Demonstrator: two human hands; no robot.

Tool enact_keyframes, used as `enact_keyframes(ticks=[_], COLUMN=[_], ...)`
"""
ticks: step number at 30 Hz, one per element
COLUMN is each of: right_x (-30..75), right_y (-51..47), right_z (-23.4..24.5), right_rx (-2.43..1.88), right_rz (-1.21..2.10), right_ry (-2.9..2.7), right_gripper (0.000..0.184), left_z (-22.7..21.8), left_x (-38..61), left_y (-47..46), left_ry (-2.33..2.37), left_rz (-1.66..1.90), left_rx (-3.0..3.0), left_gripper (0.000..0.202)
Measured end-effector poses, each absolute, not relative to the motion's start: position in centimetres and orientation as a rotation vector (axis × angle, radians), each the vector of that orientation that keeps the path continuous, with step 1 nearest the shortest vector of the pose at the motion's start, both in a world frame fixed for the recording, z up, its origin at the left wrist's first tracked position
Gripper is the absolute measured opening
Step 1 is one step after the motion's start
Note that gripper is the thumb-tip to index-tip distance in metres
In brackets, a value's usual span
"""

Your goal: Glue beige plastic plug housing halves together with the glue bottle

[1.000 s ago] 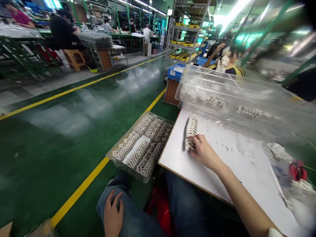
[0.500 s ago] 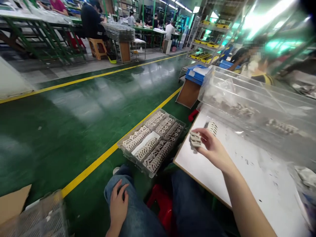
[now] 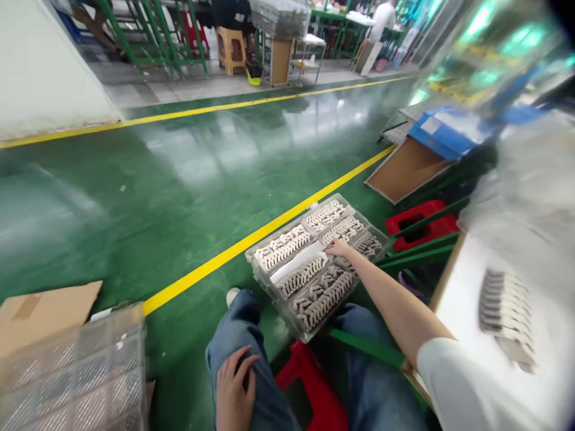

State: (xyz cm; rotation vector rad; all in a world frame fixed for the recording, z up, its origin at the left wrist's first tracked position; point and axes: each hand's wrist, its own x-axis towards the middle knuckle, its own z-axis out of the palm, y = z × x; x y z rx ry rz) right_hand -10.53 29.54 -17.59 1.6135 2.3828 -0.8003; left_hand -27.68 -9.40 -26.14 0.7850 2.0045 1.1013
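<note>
My right hand (image 3: 338, 248) reaches down into a clear compartment tray (image 3: 294, 326) on the floor side of the table, its fingers curled at the upper end of the white-lined compartment (image 3: 296, 263). What those fingers hold is hidden. Beige, angled small parts (image 3: 305, 275) stand in a close row just below the fingertips. Other compartments carry similar parts in rows and loose layers. My left hand (image 3: 236, 383) lies on my jeans-clad thigh, fingers spread, holding nothing. On the white tabletop (image 3: 467, 287) to the right sits another row of beige parts (image 3: 507, 317), blurred.
A red stool (image 3: 309, 389) shows between my legs, and another red stool (image 3: 420, 224) stands under the table. At lower left are stacked clear trays (image 3: 90, 383) and cardboard (image 3: 49, 311). A blue bin (image 3: 449, 131) rests behind the tray. Green table bars pass close by.
My right hand has gone from above the tabletop, where it held a short row of beige parts, down left into the tray. The view has tilted down. My left hand stays on the thigh.
</note>
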Motion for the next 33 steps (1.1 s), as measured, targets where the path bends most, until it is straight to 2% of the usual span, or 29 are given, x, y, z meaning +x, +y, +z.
enact_keyframes(ticks=[2, 8, 11, 14, 20, 26, 33], right_x=[-10.9, -14.3, -15.4, -15.5, -14.8, -15.1, -14.7], right_y=[30.4, 29.1, 26.7, 25.8, 27.4, 26.6, 27.0], right_z=[-19.9, -24.2, -24.1, -23.5, -23.1, -22.9, -23.4], right_rx=[1.522, 1.212, 1.079, 0.952, 0.86, 0.912, 0.939], right_rz=[-0.846, -0.985, -1.081, -1.237, -1.422, -1.28, -1.16], right_ry=[2.35, 2.399, 2.505, 2.529, 2.506, 2.603, 2.589], right_gripper=[0.034, 0.028, 0.039, 0.052, 0.036, 0.035, 0.034], left_z=[-25.7, -28.4, -29.1, -28.6, -28.0, -28.1, -29.6], left_x=[-27.7, -24.7, -23.2, -23.4, -26.3, -26.4, -26.5], left_y=[-6.2, 9.0, 13.5, 14.3, 12.9, 14.1, 14.9], left_ry=[1.826, 1.439, 1.246, 1.114, 0.881, 0.79, 0.711], left_rz=[1.196, 1.404, 1.505, 1.585, 1.521, 1.477, 1.423], left_rx=[0.552, 0.225, 0.105, 0.024, -0.008, 0.004, -0.035], left_gripper=[0.015, 0.05, 0.062, 0.061, 0.06, 0.063, 0.058])
